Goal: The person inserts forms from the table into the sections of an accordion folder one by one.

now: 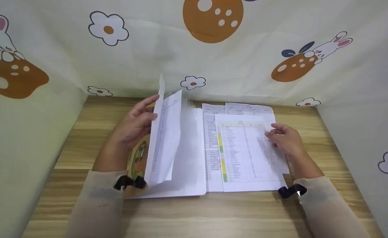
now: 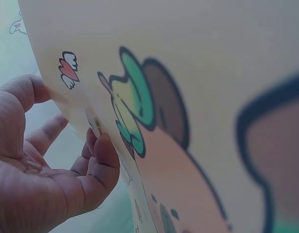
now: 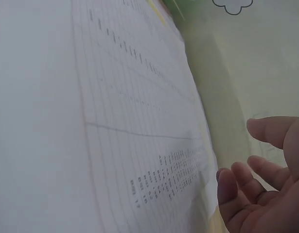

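Observation:
My left hand (image 1: 135,124) grips the raised front cover of a folder (image 1: 194,185), which lies open with white inner pages. The outer face of that cover (image 2: 164,145) carries a cartoon print with green, brown and pink shapes, and the fingers curl at its edge. A loose-edged printed sheet (image 1: 170,132) leans inside against the raised cover. At the right, my right hand (image 1: 285,138) hovers at the right edge of a printed table sheet (image 1: 240,152) with yellow and green cells down its left side. In the right wrist view its fingers (image 3: 227,187) are bent loosely with nothing between them.
Beneath the table sheet lie more printed sheets (image 1: 250,108), fanned out and overlapping next to the folder. Everything rests on a wooden table (image 1: 213,218). A cloth backdrop (image 1: 147,59) printed with rabbits and flowers rises behind the table and along both sides.

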Tool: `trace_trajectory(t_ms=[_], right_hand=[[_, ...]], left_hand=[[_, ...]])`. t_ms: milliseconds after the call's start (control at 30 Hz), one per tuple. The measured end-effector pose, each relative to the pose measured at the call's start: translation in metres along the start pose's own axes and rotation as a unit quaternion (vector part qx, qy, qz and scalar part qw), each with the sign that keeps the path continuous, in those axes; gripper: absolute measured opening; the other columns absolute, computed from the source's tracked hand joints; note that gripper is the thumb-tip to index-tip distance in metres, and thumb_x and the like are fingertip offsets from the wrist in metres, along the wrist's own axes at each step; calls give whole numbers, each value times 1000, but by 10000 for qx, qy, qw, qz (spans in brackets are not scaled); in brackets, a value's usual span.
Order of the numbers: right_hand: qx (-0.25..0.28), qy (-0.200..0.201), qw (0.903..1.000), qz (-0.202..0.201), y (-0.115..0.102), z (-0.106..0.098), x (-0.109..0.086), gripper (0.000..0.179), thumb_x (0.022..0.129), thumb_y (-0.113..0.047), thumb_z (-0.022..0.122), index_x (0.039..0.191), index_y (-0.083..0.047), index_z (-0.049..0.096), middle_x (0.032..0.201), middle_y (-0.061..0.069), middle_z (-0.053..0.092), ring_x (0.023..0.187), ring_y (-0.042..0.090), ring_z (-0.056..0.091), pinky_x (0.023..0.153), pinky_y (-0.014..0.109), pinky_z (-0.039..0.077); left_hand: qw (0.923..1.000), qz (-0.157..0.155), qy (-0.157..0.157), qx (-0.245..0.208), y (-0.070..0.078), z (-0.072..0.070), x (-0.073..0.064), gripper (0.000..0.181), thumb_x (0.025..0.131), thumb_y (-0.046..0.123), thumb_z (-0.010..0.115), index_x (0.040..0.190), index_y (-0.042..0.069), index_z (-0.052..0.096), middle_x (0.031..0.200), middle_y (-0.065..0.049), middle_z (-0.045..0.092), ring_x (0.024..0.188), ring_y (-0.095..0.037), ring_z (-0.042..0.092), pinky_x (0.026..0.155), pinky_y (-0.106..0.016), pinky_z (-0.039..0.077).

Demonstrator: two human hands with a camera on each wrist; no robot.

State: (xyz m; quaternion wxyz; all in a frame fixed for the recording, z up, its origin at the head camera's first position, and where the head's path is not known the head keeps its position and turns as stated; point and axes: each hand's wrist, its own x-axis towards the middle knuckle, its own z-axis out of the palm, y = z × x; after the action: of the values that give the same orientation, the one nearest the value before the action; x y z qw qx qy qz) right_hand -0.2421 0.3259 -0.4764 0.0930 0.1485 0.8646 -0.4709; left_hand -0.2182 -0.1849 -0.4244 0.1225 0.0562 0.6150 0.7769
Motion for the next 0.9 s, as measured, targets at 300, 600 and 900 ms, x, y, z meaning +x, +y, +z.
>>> trace_trajectory(t_ms=[300, 600, 900], right_hand=[[-1491, -210, 9883, -241, 10, 0, 6, 83, 96, -34, 76, 162, 0, 40, 155, 28, 54, 137, 45, 56, 116, 56, 47], [-2030, -343, 9784, -187, 12, 4, 8, 82, 95, -36, 78, 158, 6, 44, 153, 32, 54, 138, 46, 55, 119, 59, 44], [-2141, -316, 9762, -129, 12, 7, 8, 75, 93, -33, 80, 153, 3, 51, 147, 29, 57, 127, 41, 59, 112, 56, 48]], left_hand=[[9998, 112, -101, -146, -2, 1, 0, 67, 104, 2, 50, 167, 18, 36, 132, -17, 53, 105, -25, 70, 84, -33, 59], [9999, 109, -28, -98, -1, 0, 0, 66, 104, 2, 51, 167, 19, 38, 131, -15, 55, 108, -27, 70, 86, -34, 59], [10000, 40, -30, -38, -1, 1, 0, 67, 104, 3, 51, 167, 20, 38, 132, -15, 56, 108, -28, 69, 87, -34, 59]])
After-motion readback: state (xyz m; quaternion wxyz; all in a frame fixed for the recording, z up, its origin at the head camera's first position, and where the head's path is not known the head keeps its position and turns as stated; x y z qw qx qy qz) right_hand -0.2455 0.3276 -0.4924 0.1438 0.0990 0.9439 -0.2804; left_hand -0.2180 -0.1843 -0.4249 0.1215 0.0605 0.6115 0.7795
